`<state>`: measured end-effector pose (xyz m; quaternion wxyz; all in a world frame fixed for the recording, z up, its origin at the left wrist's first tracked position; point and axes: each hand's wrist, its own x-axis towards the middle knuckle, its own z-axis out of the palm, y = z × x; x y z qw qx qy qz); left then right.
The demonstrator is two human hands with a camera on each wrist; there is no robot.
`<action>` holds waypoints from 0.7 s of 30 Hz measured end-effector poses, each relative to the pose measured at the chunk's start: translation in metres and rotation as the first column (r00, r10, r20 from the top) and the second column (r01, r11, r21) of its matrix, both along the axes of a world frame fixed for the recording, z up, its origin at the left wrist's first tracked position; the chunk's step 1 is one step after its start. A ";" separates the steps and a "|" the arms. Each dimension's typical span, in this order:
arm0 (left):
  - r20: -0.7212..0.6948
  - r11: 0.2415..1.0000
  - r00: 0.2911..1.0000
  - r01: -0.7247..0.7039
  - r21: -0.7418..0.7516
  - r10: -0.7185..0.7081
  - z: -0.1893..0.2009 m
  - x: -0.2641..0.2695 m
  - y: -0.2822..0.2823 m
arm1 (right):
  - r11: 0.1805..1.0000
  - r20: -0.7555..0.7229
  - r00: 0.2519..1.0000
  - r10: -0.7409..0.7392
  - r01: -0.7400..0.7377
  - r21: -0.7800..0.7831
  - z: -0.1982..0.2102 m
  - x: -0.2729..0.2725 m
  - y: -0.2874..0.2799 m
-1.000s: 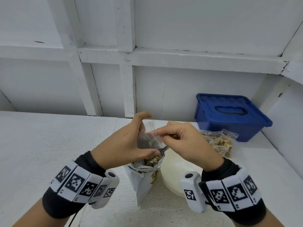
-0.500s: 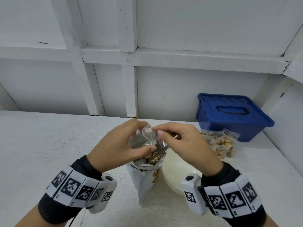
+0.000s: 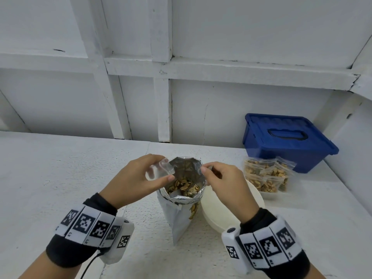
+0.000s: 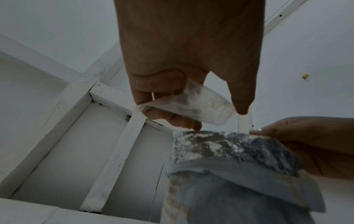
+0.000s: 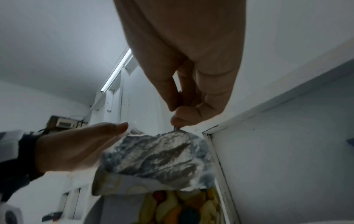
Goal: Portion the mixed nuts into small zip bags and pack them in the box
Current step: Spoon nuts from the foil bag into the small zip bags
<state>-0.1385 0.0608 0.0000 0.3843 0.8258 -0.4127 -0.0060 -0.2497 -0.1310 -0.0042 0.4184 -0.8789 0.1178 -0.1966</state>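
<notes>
left of the foil nut pouch [image 3: 182,196], the left hand [image 3: 138,179] pinches an empty zip bag [image 3: 161,171]. right of it, the right hand [image 3: 223,184] grips a spoon handle (barely visible). next: scoop nuts in; blue box [image 3: 281,141] waits closed.

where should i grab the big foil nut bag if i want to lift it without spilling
Grip the foil nut bag around its upright body below the rolled-down rim, coming from the left side. The mouth is open with nuts showing, and the bowl crowds its right.
</notes>
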 end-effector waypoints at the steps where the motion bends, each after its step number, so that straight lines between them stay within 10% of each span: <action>1: -0.015 1.000 1.000 0.002 0.003 -0.002 -0.001 0.000 0.000 | 0.999 0.017 1.000 0.006 -0.005 -0.032 0.001 0.000 0.003; 6: -0.076 0.999 0.996 0.037 -0.012 -0.038 -0.006 -0.001 0.000 | 0.960 0.295 0.952 0.081 0.005 -0.279 0.007 0.000 0.005; 11: -0.106 0.998 0.993 0.046 -0.034 -0.049 -0.012 0.000 -0.001 | 0.879 0.251 0.949 0.190 -0.051 -0.474 -0.001 0.005 0.006; 21: -0.129 0.997 0.991 0.027 -0.072 -0.036 -0.013 0.000 -0.003 | 0.955 0.136 0.984 0.113 -0.070 -0.287 -0.013 0.005 0.011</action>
